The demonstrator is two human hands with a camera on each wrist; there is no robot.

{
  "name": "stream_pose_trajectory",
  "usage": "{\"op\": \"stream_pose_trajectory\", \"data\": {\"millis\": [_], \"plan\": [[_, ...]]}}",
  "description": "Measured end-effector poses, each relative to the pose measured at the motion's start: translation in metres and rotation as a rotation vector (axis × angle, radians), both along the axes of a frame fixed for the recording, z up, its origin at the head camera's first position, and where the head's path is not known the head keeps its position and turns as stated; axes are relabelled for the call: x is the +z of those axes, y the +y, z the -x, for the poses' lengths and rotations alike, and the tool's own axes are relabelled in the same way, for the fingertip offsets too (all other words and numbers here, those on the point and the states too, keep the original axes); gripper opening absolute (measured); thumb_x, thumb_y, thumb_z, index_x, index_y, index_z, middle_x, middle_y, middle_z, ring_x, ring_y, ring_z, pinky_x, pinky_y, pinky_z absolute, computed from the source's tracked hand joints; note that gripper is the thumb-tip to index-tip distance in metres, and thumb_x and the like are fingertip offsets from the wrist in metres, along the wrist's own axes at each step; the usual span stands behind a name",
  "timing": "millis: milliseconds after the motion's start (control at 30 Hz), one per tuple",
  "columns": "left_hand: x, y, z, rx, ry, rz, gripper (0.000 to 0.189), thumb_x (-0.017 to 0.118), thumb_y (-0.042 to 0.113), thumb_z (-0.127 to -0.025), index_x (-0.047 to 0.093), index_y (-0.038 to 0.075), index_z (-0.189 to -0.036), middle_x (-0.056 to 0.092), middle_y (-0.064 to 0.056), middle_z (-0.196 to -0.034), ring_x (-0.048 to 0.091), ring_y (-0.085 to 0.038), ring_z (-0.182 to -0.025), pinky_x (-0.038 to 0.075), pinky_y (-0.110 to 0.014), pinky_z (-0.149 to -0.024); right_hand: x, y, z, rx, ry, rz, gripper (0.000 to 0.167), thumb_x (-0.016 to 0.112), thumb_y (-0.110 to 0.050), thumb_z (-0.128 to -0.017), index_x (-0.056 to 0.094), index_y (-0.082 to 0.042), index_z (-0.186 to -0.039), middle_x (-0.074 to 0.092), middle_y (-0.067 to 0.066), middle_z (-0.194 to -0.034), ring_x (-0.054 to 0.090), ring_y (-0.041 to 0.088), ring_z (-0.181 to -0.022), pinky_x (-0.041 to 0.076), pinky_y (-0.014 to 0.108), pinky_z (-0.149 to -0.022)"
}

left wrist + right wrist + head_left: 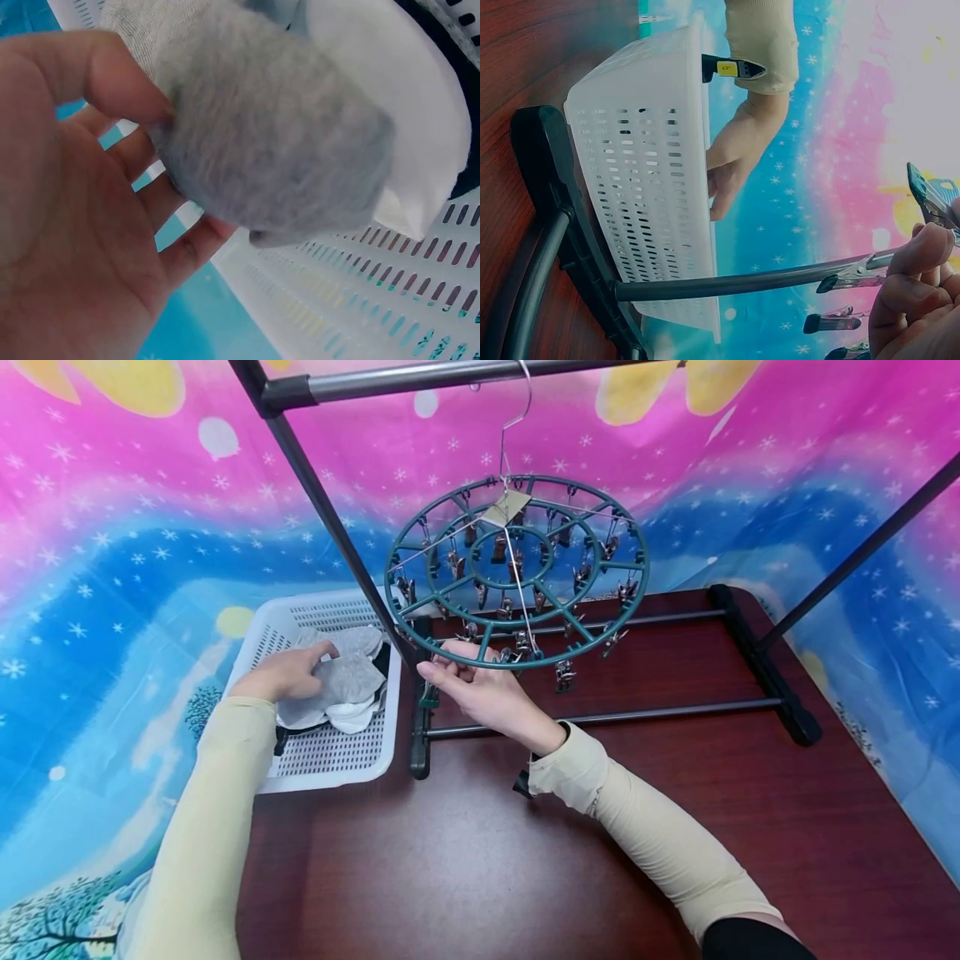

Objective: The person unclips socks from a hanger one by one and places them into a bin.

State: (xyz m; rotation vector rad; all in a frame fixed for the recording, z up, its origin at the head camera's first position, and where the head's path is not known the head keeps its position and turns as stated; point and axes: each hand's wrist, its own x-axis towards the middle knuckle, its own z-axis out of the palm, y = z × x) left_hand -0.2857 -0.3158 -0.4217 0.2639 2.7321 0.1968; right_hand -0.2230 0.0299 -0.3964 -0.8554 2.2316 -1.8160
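My left hand (285, 672) reaches into a white basket (378, 752) on the left and pinches a grey sock (277, 127) between thumb and fingers. White and dark socks lie beneath and beside it. A round green drying hanger (558, 662) hangs by a wire hook from a rack's top bar, with several metal clips around its rings. At the hanger's near-left rim is my right hand (487, 697), its thumb and fingertips holding a clothes clip (926, 191) with a green tip. Other clips (832, 322) dangle close to these fingers in the right wrist view.
The dark metal rack (330, 518) stands on a reddish-brown table (450, 852), its black foot (420, 752) right beside the basket. A low crossbar (660, 714) runs to the right foot. A colourful patterned cloth (135, 568) surrounds the table's back and sides.
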Motion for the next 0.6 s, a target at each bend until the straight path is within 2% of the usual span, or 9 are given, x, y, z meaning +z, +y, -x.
{"op": "stream_pose_trajectory", "data": {"millis": [133, 233, 333, 400, 600], "plan": [[-0.001, -0.005, 0.001, 0.023, -0.006, -0.001, 0.061, 0.050, 0.000, -0.084, 0.047, 0.014, -0.143, 0.065, -0.028, -0.123, 0.061, -0.036, -0.092, 0.050, -0.054, -0.084, 0.001, -0.001, 0.000, -0.002, -0.003, -0.005, 0.018, 0.064, -0.025, -0.104, 0.064, -0.009, -0.095, 0.045, 0.000, -0.069, 0.044, 0.021, -0.063, 0.037, 0.027, -0.059], [-0.001, -0.007, 0.001, 0.003, 0.026, 0.018, 0.055, 0.053, -0.001, -0.089, 0.049, 0.012, -0.142, 0.063, -0.030, -0.130, 0.064, -0.040, -0.101, 0.050, -0.062, -0.092, 0.001, -0.001, 0.000, -0.003, -0.014, -0.006, 0.019, 0.064, -0.026, -0.104, 0.065, -0.008, -0.096, 0.045, 0.000, -0.069, 0.044, 0.020, -0.061, 0.037, 0.026, -0.058], [-0.003, -0.007, 0.000, -0.016, 0.070, 0.040, 0.048, 0.054, -0.001, -0.093, 0.051, 0.009, -0.140, 0.066, -0.030, -0.127, 0.066, -0.042, -0.102, 0.049, -0.063, -0.094, 0.001, -0.001, -0.001, 0.002, -0.029, 0.005, 0.020, 0.064, -0.027, -0.104, 0.064, -0.008, -0.096, 0.045, -0.001, -0.068, 0.043, 0.019, -0.060, 0.036, 0.026, -0.057], [-0.004, -0.007, 0.000, -0.023, 0.099, 0.055, 0.046, 0.054, -0.003, -0.094, 0.053, 0.008, -0.138, 0.068, -0.029, -0.121, 0.068, -0.041, -0.097, 0.050, -0.062, -0.091, 0.001, -0.001, -0.001, 0.005, -0.032, 0.009, 0.020, 0.064, -0.027, -0.104, 0.063, -0.009, -0.095, 0.044, -0.001, -0.069, 0.043, 0.020, -0.060, 0.036, 0.026, -0.056], [-0.012, -0.007, -0.001, 0.000, 0.158, 0.044, 0.041, 0.057, -0.007, -0.092, 0.054, 0.007, -0.131, 0.071, -0.025, -0.106, 0.067, -0.038, -0.087, 0.051, -0.057, -0.084, 0.001, 0.000, -0.001, -0.011, -0.029, -0.002, 0.018, 0.065, -0.029, -0.103, 0.065, -0.013, -0.094, 0.048, 0.001, -0.071, 0.045, 0.021, -0.061, 0.037, 0.026, -0.055]]}}
